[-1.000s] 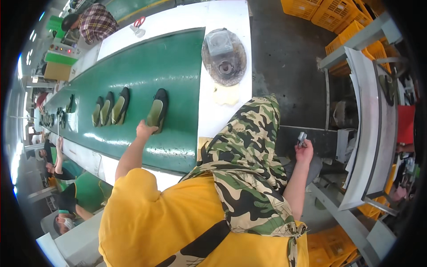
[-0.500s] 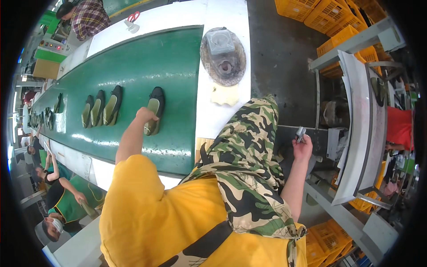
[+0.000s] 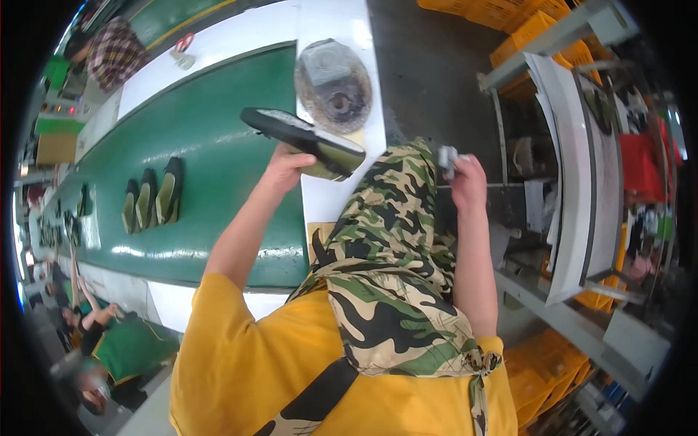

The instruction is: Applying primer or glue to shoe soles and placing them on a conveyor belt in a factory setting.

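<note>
My left hand [image 3: 288,164] grips a black and olive-green flat shoe [image 3: 320,139] by its middle. The shoe is tilted on its side above the right edge of the green belt surface [image 3: 240,211]. In my raised right hand [image 3: 469,182] is a small grey metallic piece [image 3: 448,160], too small to name, pinched in the fingers. Three similar shoes [image 3: 170,190] stand side by side on the belt to the left of my left hand. Beyond the held shoe, a stained oval tray [image 3: 342,115] carries a pale translucent block [image 3: 327,65].
Red-handled scissors [image 3: 185,42] lie at the far edge of the white table [image 3: 240,29]. Co-workers are at the far left, one in a plaid shirt [image 3: 116,54]. A metal-framed rack [image 3: 574,182] and yellow crates [image 3: 542,378] stand on my right.
My left hand has lifted the nearest shoe off the belt, tilted it and brought it right. My right hand has risen slightly with the grey piece. The view has shifted.
</note>
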The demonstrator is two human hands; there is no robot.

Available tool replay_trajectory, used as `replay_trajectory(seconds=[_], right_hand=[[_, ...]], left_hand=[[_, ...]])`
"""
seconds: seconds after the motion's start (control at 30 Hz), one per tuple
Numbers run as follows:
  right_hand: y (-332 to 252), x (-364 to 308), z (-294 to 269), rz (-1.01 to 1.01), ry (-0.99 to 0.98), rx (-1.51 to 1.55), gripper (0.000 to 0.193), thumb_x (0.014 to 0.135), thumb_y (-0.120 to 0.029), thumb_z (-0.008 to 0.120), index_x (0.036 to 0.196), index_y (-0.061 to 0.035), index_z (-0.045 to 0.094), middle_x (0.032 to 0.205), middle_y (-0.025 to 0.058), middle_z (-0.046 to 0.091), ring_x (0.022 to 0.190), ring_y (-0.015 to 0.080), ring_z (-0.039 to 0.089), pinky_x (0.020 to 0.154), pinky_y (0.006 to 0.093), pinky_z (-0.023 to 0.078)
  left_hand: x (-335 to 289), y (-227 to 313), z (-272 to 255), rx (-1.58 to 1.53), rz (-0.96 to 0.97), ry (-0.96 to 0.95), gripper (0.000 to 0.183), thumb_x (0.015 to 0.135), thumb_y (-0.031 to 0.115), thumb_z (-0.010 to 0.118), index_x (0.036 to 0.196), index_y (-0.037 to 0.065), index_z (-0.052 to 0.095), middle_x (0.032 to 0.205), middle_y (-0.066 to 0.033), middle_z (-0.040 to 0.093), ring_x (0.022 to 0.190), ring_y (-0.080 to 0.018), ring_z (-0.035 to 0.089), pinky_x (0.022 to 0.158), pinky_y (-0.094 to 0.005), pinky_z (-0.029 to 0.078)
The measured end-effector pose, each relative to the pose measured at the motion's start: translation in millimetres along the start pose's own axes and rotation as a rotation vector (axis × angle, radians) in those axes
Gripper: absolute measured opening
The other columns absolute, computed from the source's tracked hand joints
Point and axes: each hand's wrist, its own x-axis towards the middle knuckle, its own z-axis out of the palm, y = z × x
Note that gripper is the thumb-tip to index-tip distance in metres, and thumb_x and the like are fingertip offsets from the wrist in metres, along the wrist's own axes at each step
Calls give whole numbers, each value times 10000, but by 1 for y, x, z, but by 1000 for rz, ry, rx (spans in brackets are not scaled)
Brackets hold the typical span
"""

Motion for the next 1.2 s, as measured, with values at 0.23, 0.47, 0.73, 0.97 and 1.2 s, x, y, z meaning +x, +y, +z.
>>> replay_trajectory(seconds=[0.23,0.47,0.73,0.97,1.2], right_hand=[[-23,-10,59,-141,-119,-326,147,779,-78,710,788,-51,566,708,-11,562,621,77,518,566,243,412],[-16,-8,49,-212,43,-543,145,754,-56,689,766,-53,545,683,-17,550,591,66,490,527,241,382],[-33,-31,71,-43,-57,-206,144,746,-38,687,764,-57,545,686,-8,556,594,68,488,536,237,365],[-42,-45,75,-49,-39,-147,140,742,-37,687,772,-37,550,680,3,548,582,75,487,515,250,363],[-52,-55,69,-113,5,-154,132,746,-42,680,768,-37,550,685,5,550,580,73,488,516,248,369]], left_hand=[[18,-14,93,728,302,-331,625,640,-9,818,1211,13,564,1254,-88,584,1182,-210,541,1019,-346,432],[16,-13,139,225,254,-472,517,761,42,745,1232,18,533,1275,-131,556,1181,-220,538,990,-364,466],[20,-22,143,410,170,-355,656,659,32,827,1245,11,534,1222,-102,589,1137,-188,566,968,-319,469],[21,-32,147,479,138,-338,637,649,48,841,1216,21,553,1193,-86,609,1067,-171,605,923,-304,485],[23,-28,165,769,346,-388,578,649,34,830,1172,37,582,1089,-82,663,965,-183,657,849,-292,517]])
